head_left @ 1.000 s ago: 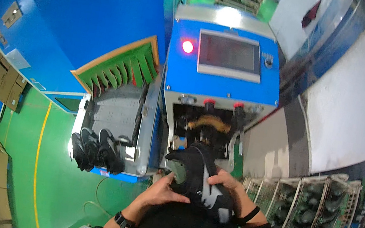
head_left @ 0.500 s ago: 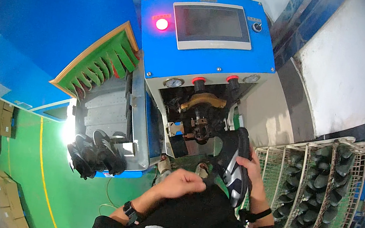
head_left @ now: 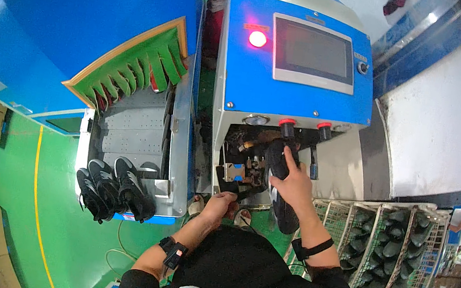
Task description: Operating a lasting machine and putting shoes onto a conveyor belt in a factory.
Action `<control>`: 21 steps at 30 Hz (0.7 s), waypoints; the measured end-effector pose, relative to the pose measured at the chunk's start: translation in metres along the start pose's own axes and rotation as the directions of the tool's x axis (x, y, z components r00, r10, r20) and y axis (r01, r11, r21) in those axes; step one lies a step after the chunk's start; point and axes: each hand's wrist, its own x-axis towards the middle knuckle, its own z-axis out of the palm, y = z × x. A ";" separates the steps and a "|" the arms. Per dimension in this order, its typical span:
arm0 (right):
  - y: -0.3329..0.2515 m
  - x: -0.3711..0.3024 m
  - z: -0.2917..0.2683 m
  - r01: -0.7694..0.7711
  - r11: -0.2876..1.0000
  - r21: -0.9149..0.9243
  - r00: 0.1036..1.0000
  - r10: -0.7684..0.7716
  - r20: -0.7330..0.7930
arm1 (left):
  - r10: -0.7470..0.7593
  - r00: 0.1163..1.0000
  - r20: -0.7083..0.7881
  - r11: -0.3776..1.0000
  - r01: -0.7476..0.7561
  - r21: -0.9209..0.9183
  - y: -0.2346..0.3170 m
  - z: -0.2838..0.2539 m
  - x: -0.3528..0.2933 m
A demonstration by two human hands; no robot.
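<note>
Head: right hand (head_left: 296, 186) grips black shoe (head_left: 284, 214) at front of blue machine (head_left: 298, 97), index finger extended. Left hand (head_left: 219, 205) near it, fingers curled, can't tell if holding anything. Dark shoes (head_left: 129, 191) on conveyor (head_left: 130, 134), left.

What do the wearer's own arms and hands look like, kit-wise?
Left hand and right hand are both bare, no gloves. Black short sleeves. Left forearm: black strap with a small boxy device showing a pale reddish spot. Right forearm: dark band with a dark module. Black shirt, white printed block on it.
</note>
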 end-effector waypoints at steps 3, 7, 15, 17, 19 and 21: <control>-0.016 0.021 0.010 -0.097 0.978 -0.187 0.992 0.111 0.065 | -0.015 1.000 -0.008 1.000 0.015 -0.005 -0.006 -0.012 0.011; -0.026 0.038 0.026 -0.141 0.961 -0.239 0.990 0.142 -0.016 | 0.009 0.996 0.092 0.999 -0.005 -0.043 -0.007 -0.028 0.026; -0.023 0.019 0.041 -0.112 0.979 -0.172 0.985 0.086 -0.152 | -0.108 0.994 -0.022 0.992 0.109 0.067 -0.001 -0.028 0.018; -0.022 0.013 0.040 -0.116 0.979 -0.165 0.979 0.084 -0.187 | -0.118 0.992 0.036 0.975 0.108 0.195 0.002 -0.025 0.013; -0.019 0.003 0.042 -0.049 0.986 -0.161 0.961 0.003 -0.277 | -0.114 0.990 0.086 0.975 0.094 0.203 0.005 -0.019 0.009; -0.010 -0.012 0.048 0.013 0.988 -0.152 0.911 -0.075 -0.406 | -0.153 0.973 0.171 0.956 0.102 0.276 0.008 -0.009 0.004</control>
